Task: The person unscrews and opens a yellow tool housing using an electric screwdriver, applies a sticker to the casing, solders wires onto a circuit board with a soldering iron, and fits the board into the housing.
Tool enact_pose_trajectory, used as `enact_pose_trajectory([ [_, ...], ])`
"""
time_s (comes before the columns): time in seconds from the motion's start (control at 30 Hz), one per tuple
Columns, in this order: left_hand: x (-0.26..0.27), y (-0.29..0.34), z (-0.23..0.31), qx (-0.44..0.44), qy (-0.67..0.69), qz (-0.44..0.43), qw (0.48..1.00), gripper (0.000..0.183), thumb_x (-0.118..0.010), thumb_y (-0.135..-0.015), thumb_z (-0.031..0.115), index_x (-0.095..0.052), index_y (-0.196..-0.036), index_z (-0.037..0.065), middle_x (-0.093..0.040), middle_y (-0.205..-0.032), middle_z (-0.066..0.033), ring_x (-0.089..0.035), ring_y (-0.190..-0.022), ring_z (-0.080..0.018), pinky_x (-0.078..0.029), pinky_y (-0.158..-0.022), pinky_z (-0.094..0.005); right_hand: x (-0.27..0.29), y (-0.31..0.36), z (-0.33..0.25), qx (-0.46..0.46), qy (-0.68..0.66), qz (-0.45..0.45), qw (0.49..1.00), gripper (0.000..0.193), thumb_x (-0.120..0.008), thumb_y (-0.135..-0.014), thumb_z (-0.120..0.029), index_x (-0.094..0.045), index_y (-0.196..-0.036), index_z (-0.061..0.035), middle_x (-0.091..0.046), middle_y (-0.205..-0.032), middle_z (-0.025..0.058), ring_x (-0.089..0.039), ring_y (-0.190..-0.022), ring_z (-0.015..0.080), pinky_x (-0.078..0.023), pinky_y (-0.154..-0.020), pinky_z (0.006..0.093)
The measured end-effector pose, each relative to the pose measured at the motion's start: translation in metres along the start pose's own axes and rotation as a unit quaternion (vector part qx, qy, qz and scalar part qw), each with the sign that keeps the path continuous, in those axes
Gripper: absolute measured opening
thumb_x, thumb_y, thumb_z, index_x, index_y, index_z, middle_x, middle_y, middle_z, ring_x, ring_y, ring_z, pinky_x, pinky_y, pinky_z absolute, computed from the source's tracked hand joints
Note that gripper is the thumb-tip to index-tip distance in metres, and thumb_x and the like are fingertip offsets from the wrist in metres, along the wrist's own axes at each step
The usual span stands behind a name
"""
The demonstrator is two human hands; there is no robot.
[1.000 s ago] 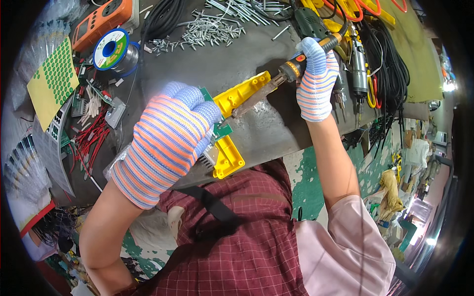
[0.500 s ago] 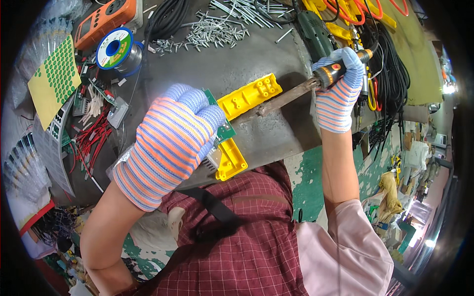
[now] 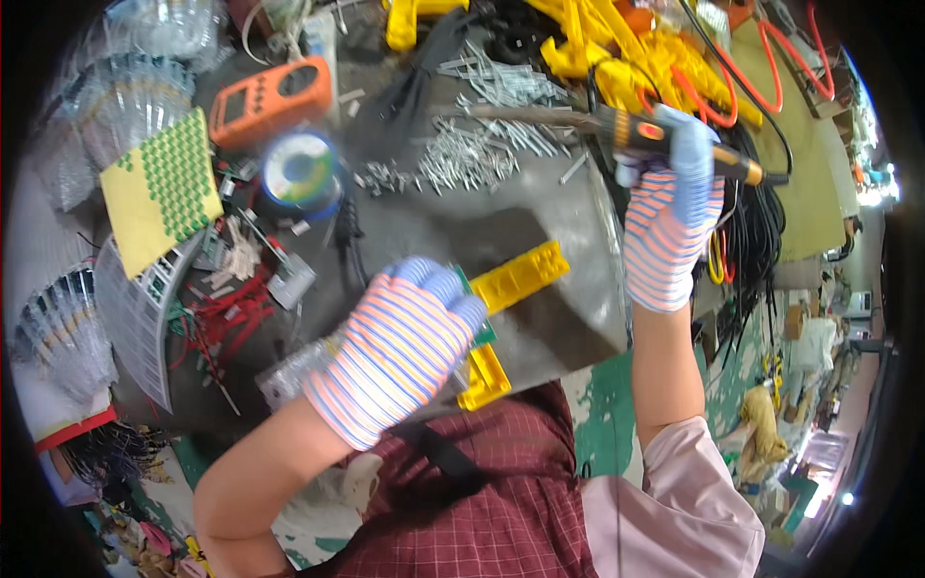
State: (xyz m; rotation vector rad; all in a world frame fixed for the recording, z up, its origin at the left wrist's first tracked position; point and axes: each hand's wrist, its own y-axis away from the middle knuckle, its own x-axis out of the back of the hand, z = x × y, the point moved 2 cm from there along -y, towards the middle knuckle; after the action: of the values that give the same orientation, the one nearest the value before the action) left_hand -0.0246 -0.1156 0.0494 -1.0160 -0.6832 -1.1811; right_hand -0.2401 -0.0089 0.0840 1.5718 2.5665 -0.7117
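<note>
My left hand [image 3: 409,342], in a striped knit glove, has its fingers closed round a small green circuit board [image 3: 485,334], mostly hidden by the glove. Yellow plastic casing [image 3: 528,277] shows beyond the board, and another yellow part [image 3: 487,379] shows below it; whether they are one piece is hidden. My right hand [image 3: 677,217], gloved alike, grips the black and orange handle of a soldering iron [image 3: 542,117]. Its long brown shaft points left, above the loose screws [image 3: 467,159], and its cord leaves at the right.
A blurred solder spool [image 3: 302,175] and an orange multimeter [image 3: 273,101] are at the left. Red wires [image 3: 231,310] lie beside a sheet of green stickers [image 3: 145,202]. Yellow plastic parts [image 3: 617,43] and an orange coiled hose [image 3: 771,72] are at the far right, above black cables [image 3: 752,217].
My right hand has swung the soldering iron's tip up and away from the yellow casing toward the screws. The whole view has shifted; my left hand still holds the board.
</note>
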Motion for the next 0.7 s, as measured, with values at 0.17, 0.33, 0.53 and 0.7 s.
enact_pose_trajectory([
  [0.17, -0.004, 0.007, 0.003, 0.011, -0.004, -0.004, 1.0, 0.023, -0.07, -0.073, 0.018, -0.067, -0.092, 0.006, -0.064, -0.095, -0.0139, -0.061, -0.092, -0.0326, -0.05, -0.084, -0.0439, -0.084, -0.008, 0.007, 0.184, 0.129, -0.157, 0.962, 0.031, -0.078, -0.085, -0.013, -0.064, -0.11, -0.0039, -0.072, -0.097, 0.0057, -0.064, -0.08, 0.0113, -0.051, -0.075, 0.0272],
  [0.33, -0.004, 0.007, 0.005, 0.01, -0.018, 0.008, 1.0, 0.02, -0.066, -0.08, 0.024, -0.067, -0.093, 0.008, -0.065, -0.097, -0.0126, -0.061, -0.095, -0.0309, -0.049, -0.085, -0.0436, -0.127, -0.035, 0.044, 0.452, 0.319, -0.24, 0.798, 0.031, -0.077, -0.078, -0.017, -0.064, -0.105, -0.0088, -0.066, -0.085, 0.007, -0.063, -0.084, 0.0304, -0.051, -0.076, 0.0406],
  [0.53, -0.004, 0.008, 0.004, 0.015, -0.034, 0.015, 0.999, 0.02, -0.067, -0.081, 0.025, -0.067, -0.094, 0.01, -0.065, -0.094, -0.0109, -0.061, -0.095, -0.0301, -0.049, -0.086, -0.0434, -0.166, -0.037, 0.068, 0.456, 0.57, -0.314, 0.607, 0.037, -0.069, -0.08, -0.014, -0.062, -0.117, -0.0164, -0.062, -0.101, 0.0102, -0.06, -0.099, 0.0322, -0.049, -0.082, 0.0432],
  [0.7, 0.014, 0.027, 0.005, 0.037, 0.107, 0.188, 0.976, 0.008, -0.064, -0.085, 0.014, -0.065, -0.089, 0.008, -0.064, -0.092, -0.0117, -0.061, -0.091, -0.0337, -0.049, -0.085, -0.0457, -0.135, -0.046, 0.073, 0.369, 0.594, -0.294, 0.651, 0.056, -0.06, -0.081, -0.008, -0.054, -0.135, -0.0183, -0.058, -0.132, 0.0131, -0.054, -0.122, 0.0349, -0.044, -0.099, 0.0472],
])
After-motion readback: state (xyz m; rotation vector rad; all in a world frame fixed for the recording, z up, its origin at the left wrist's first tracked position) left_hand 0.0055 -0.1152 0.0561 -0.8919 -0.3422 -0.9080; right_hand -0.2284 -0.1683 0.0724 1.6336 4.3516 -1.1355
